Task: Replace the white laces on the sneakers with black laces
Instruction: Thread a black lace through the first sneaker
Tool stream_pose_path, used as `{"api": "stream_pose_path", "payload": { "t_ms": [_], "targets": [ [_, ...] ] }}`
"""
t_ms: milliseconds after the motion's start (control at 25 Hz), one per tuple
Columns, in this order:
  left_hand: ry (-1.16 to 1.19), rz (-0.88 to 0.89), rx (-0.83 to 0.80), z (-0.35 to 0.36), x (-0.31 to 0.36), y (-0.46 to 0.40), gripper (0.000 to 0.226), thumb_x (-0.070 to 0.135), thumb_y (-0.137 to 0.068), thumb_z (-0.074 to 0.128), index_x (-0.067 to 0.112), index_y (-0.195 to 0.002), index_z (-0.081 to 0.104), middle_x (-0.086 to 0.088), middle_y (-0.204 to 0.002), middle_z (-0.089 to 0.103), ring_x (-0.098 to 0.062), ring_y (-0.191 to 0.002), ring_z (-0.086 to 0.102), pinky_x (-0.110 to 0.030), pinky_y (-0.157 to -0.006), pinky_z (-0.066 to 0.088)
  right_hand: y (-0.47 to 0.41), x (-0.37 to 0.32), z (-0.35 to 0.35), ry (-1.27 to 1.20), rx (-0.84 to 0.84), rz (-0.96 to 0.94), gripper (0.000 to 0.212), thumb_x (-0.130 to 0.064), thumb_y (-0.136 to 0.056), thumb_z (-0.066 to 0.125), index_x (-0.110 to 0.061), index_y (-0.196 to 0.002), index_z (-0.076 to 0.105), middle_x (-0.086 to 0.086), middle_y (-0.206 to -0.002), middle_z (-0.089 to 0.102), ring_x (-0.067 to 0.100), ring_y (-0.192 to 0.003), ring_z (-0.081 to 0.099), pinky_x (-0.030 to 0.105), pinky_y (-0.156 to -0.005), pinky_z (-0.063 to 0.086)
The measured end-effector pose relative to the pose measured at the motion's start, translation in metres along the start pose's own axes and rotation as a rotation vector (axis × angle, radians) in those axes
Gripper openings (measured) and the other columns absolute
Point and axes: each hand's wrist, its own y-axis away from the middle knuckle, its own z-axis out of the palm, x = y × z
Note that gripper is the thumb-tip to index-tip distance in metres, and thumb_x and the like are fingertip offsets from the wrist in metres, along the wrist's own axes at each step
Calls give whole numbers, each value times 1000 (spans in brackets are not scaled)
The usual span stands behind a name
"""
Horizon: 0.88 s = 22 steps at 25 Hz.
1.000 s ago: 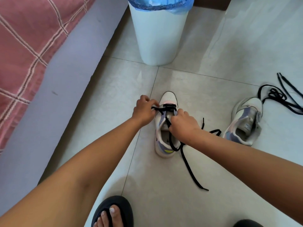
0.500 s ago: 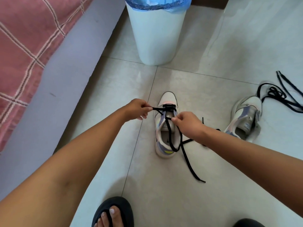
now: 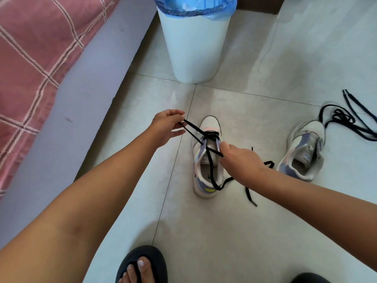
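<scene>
Since before, left hand [image 3: 166,127] has drawn its pinched lace [image 3: 193,130] out toward ten o'clock, taking slack, while right hand [image 3: 238,162] pinches the other end, steadying the shoe [image 3: 208,156].

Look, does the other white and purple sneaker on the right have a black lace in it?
No, the right white and purple sneaker is unlaced; a loose black lace lies on the tiled floor beside it.
</scene>
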Motion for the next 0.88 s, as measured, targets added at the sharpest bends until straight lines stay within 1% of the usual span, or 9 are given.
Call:
{"api": "stream_pose_path", "payload": {
  "t_ms": [80,200,280,400,560,640,720,800,880],
  "targets": [
    [74,6,-8,4,2,1,12,4,-90,57,15,-92,61,1,-78,56,-14,-70,58,-36,-80,53,0,0,3,137,13,-28,28,-8,-97,42,-6,-125,38,6,-95,58,31,-77,59,28,-42,16],
    [17,37,1,6,0,4,14,6,-90,58,19,-94,63,5,-73,53,-9,-64,52,-27,-68,49,3,1,6,159,-17,-19,22,-9,-98,41,-8,-120,40,5,-100,63,28,-85,64,28,-42,15],
    [-77,72,31,4,-4,4,15,6,-91,57,19,-94,64,5,-74,53,-8,-63,51,-24,-65,48,5,-1,10,151,-24,-31,25,-11,-98,40,-8,-123,38,4,-100,63,28,-85,64,29,-42,16],
    [-196,116,93,-2,-7,4,13,3,-92,54,11,-100,62,0,-79,55,-11,-64,54,-25,-66,52,7,-2,14,97,-36,-30,23,-16,-101,35,-9,-122,38,4,-101,63,29,-86,64,29,-42,17],
    [-280,122,114,-6,-8,6,9,7,-93,56,9,-100,61,-2,-80,64,-13,-71,63,-30,-78,53,8,0,10,48,-33,-24,24,-25,-104,27,-9,-115,41,6,-104,63,31,-89,63,28,-43,17],
    [-216,79,69,-9,-7,7,7,9,-94,55,12,-96,61,-2,-79,67,-14,-73,65,-34,-83,52,9,0,11,43,-27,-32,22,-23,-103,28,-9,-114,40,6,-103,63,30,-88,63,29,-43,17],
    [7,-7,-36,-11,-4,7,10,12,-97,50,14,-96,60,2,-72,67,-12,-71,67,-36,-87,51,9,0,12,30,-25,-34,22,-25,-104,27,-10,-113,40,6,-102,63,30,-87,63,28,-43,17],
    [250,-105,-159,-9,-3,10,14,14,-99,44,14,-97,58,6,-60,60,-9,-59,62,-35,-85,52,9,1,12,18,-22,-32,24,-26,-104,26,-10,-114,40,6,-101,63,30,-85,63,28,-43,17],
    [308,-163,-181,-5,-6,11,17,16,-100,40,13,-97,56,7,-52,48,-6,-42,45,-31,-77,55,8,1,12,20,-20,-31,25,-25,-104,26,-9,-117,39,6,-102,63,30,-86,63,28,-43,17]
  ]
}}
